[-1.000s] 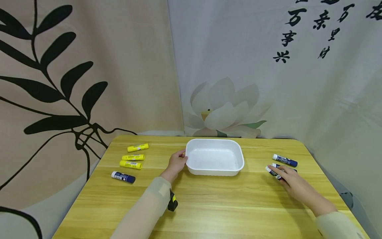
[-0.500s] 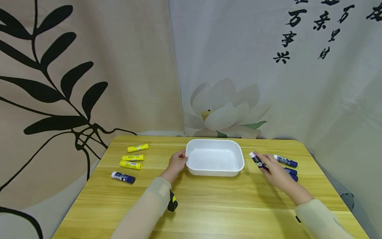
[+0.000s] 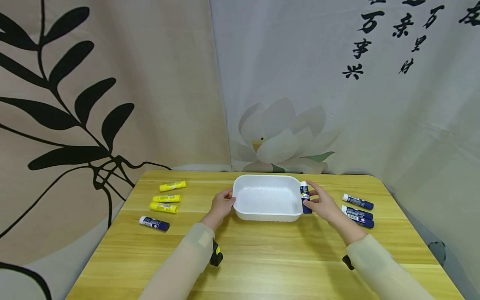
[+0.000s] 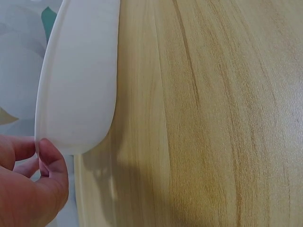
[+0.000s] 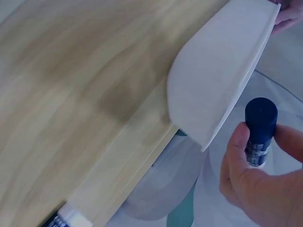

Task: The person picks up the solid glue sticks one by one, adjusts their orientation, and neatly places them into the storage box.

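A white plastic tray (image 3: 270, 217) stands at the middle of the table's far side. My left hand (image 3: 221, 208) pinches its left rim between thumb and fingers, plainly so in the left wrist view, where the tray wall (image 4: 85, 80) fills the upper left. Beside the tray's right end, my right hand (image 3: 322, 202) holds a dark blue glue stick (image 3: 305, 198) with a white end. The right wrist view has that glue stick (image 5: 260, 120) between thumb and fingers, apart from the tray.
On the right lie three more blue glue sticks (image 3: 358, 201). At the left are three yellow glue sticks (image 3: 164, 207) and one blue glue stick (image 3: 154, 223). The wooden table (image 3: 262, 258) ends at a printed curtain (image 3: 180, 83) behind.
My right hand has picked up a blue glue stick from the right group and carried it left to the tray's right end. The left hand stays on the rim.
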Demonstrator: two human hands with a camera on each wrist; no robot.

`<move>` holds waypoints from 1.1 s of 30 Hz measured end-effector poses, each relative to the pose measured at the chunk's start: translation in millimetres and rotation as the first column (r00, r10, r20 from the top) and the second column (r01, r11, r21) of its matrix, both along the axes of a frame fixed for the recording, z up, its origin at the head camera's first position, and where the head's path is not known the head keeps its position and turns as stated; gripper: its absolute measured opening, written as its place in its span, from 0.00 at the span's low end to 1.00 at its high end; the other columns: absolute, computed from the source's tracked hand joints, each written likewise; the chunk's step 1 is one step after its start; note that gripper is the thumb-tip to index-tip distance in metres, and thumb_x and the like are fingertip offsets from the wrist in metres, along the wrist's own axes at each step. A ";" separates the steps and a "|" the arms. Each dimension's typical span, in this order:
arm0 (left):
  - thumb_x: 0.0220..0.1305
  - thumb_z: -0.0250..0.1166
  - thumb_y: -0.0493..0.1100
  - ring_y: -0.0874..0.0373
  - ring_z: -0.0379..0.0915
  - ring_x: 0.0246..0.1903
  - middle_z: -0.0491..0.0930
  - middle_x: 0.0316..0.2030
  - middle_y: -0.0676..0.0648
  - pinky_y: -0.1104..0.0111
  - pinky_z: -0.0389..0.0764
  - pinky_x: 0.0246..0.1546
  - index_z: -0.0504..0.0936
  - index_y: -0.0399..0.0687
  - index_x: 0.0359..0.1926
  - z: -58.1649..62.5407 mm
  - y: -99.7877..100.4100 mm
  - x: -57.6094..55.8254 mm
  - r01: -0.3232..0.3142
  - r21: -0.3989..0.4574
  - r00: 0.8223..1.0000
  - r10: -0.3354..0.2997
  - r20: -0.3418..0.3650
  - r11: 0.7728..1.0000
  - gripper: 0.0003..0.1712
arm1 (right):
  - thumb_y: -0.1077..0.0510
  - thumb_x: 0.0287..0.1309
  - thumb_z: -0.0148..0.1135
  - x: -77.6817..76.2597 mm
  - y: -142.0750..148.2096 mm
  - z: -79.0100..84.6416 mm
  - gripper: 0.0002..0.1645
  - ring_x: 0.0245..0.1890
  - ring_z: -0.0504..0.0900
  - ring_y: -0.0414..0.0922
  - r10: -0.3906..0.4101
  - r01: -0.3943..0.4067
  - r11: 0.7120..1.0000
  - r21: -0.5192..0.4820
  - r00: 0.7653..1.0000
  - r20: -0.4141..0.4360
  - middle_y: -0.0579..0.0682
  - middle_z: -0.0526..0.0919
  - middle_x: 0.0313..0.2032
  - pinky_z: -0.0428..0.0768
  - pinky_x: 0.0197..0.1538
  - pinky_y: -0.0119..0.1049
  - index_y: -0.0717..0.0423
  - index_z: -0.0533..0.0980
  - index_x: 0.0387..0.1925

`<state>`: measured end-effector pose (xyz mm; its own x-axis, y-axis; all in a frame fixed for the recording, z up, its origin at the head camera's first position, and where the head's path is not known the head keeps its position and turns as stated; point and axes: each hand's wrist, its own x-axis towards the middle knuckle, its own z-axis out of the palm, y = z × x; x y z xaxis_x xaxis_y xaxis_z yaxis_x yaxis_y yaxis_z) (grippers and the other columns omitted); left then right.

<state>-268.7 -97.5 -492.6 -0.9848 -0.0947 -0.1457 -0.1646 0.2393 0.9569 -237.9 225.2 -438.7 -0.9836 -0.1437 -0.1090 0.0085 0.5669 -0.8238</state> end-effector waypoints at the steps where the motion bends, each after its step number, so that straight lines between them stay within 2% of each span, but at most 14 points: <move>1: 0.64 0.58 0.32 0.58 0.69 0.29 0.71 0.37 0.43 0.74 0.75 0.28 0.73 0.38 0.61 -0.2 0.0 -0.2 0.000 -0.001 1.000 0.000 0.003 1.000 0.23 | 0.62 0.64 0.55 -1.4 -2.9 0.3 0.41 0.53 0.74 0.63 -0.007 0.007 1.000 -0.002 1.000 0.013 0.69 0.67 0.57 0.81 0.47 0.45 0.54 0.49 0.73; 6: 0.64 0.57 0.33 0.59 0.68 0.30 0.71 0.39 0.43 0.76 0.73 0.27 0.72 0.39 0.62 -0.1 1.4 -1.3 -0.006 -0.004 0.999 0.006 0.032 1.000 0.24 | 0.63 0.63 0.56 -9.1 -17.1 -0.9 0.41 0.54 0.74 0.64 -0.028 0.029 1.000 -0.006 0.999 0.037 0.68 0.68 0.56 0.81 0.47 0.45 0.55 0.49 0.72; 11: 0.64 0.57 0.32 0.60 0.68 0.29 0.71 0.38 0.43 0.75 0.74 0.28 0.72 0.37 0.62 0.1 1.7 -1.4 0.000 -0.017 1.000 0.000 0.023 1.000 0.24 | 0.63 0.62 0.57 -18.6 -33.1 -2.3 0.41 0.50 0.76 0.59 -0.058 0.058 0.998 0.004 0.997 0.059 0.67 0.68 0.55 0.81 0.44 0.41 0.56 0.50 0.72; 17: 0.64 0.57 0.33 0.59 0.68 0.30 0.70 0.38 0.43 0.74 0.75 0.30 0.71 0.38 0.62 0.6 0.6 -1.8 -0.003 -0.016 1.000 0.003 0.025 1.000 0.24 | 0.63 0.61 0.58 -30.0 -59.2 -5.2 0.42 0.47 0.76 0.55 -0.075 0.073 0.997 0.026 0.992 0.102 0.65 0.69 0.56 0.82 0.44 0.42 0.51 0.51 0.72; 22: 0.64 0.57 0.33 0.59 0.68 0.30 0.70 0.38 0.43 0.75 0.74 0.29 0.72 0.38 0.62 0.0 0.8 -2.1 -0.003 -0.009 1.000 0.003 0.028 1.000 0.24 | 0.64 0.59 0.60 -35.7 -84.6 -9.4 0.42 0.44 0.77 0.53 -0.062 0.065 0.998 -0.015 0.988 0.138 0.64 0.70 0.54 0.83 0.40 0.40 0.51 0.53 0.71; 28: 0.64 0.57 0.32 0.60 0.68 0.29 0.70 0.38 0.43 0.74 0.75 0.30 0.72 0.38 0.61 -0.2 1.2 -0.9 -0.004 -0.013 1.000 0.004 0.017 1.000 0.23 | 0.66 0.57 0.60 -43.9 -118.0 -19.0 0.42 0.41 0.77 0.51 -0.052 0.075 0.992 -0.103 0.977 0.206 0.64 0.70 0.51 0.83 0.41 0.43 0.53 0.55 0.70; 33: 0.65 0.57 0.32 0.60 0.67 0.29 0.70 0.38 0.43 0.70 0.77 0.34 0.72 0.37 0.61 -0.1 1.6 -0.4 -0.001 -0.014 1.000 0.001 0.012 1.000 0.23 | 0.66 0.56 0.62 -49.5 -142.4 -28.4 0.41 0.40 0.79 0.51 -0.051 0.081 0.990 -0.115 0.969 0.244 0.64 0.72 0.51 0.83 0.39 0.42 0.53 0.57 0.70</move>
<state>-269.0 -96.0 -492.7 -0.9829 -0.0978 -0.1560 -0.1761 0.2525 0.9514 -287.5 82.8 -467.1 -0.9387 -0.1065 -0.3280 0.2479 0.4529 -0.8564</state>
